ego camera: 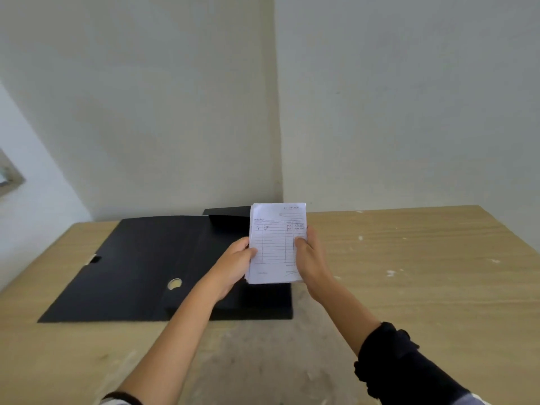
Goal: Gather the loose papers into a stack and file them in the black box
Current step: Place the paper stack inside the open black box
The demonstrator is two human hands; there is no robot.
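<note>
A stack of white papers point(276, 244), its top sheet a ruled form with handwriting, is held upright above the table. My left hand point(233, 266) grips its left edge and my right hand point(309, 255) grips its right edge. Below and behind the stack lies the black box point(140, 267), a file box with its lid flap spread open to the left. Its tray part is under my hands and mostly hidden by them and the papers.
The wooden table point(409, 273) carries small white paint flecks on its right side. A round finger hole point(174, 283) shows in the box's spine. White walls meet in a corner right behind the table.
</note>
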